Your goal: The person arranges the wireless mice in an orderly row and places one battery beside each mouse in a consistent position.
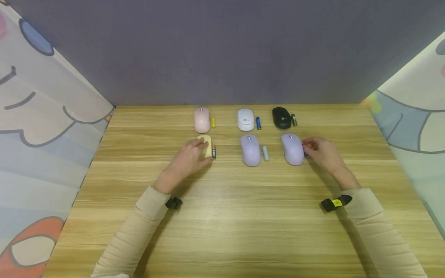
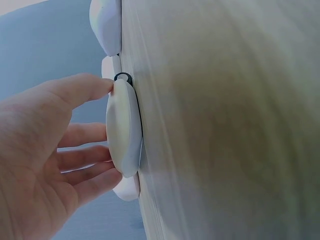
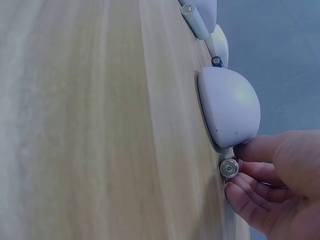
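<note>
A pale yellow computer mouse (image 1: 208,142) lies on the table under my left hand (image 1: 185,159). In the left wrist view, the thumb and fingertips hold the mouse (image 2: 121,127) by its edges. A black-labelled battery (image 1: 213,154) lies right beside it. On the other side, my right hand (image 1: 325,154) is at the right flank of a purple mouse (image 1: 292,150). The right wrist view shows it pinching a battery (image 3: 229,168) end-on between thumb and fingers, at the table surface. Most of that battery is hidden by the fingers; a bit of red shows in the head view.
Between the hands lie another purple mouse (image 1: 250,150) and a light blue battery (image 1: 265,153). Behind stand a pink mouse (image 1: 202,120) with a yellow battery (image 1: 213,122), a white mouse (image 1: 245,119) with a blue battery (image 1: 258,123), and a black mouse (image 1: 281,118) with a green battery (image 1: 294,120).
</note>
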`<state>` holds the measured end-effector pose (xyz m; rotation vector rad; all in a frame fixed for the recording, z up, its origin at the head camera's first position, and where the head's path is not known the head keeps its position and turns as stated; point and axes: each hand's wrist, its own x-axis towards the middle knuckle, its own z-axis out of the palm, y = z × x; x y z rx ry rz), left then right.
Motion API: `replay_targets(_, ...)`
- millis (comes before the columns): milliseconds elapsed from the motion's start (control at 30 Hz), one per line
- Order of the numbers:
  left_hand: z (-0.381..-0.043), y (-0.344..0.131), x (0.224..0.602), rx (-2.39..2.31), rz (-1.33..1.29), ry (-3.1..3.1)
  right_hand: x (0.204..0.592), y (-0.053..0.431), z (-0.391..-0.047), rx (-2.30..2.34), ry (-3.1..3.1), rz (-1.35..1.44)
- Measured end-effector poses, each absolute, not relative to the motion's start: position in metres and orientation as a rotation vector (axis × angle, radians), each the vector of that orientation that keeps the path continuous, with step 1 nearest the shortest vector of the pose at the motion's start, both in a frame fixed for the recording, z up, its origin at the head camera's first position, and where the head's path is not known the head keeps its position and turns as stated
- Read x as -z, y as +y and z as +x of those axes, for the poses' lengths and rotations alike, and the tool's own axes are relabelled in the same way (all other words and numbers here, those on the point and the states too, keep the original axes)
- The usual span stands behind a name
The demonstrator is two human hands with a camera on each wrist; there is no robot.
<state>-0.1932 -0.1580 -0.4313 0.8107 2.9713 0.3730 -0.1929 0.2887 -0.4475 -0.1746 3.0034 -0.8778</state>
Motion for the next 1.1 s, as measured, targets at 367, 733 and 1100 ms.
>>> replay_targets(367, -0.1954, -0.1586, 0.4315, -0.386, 0.807, 2.964, 0.4479, 0.2878, -0.1925, 0.886, 3.015, -0.198)
replay_targets(733, -0.1963, -0.16, 0.4336, -0.387, 0.824, 2.98, 0.448, 0.2879, -0.191, 0.911, 3.018, -0.18)
replay_targets(1100, -0.1964, -0.1585, 0.4333, -0.387, 0.828, 2.978, 0.447, 0.289, -0.1888, 0.949, 3.026, -0.141)
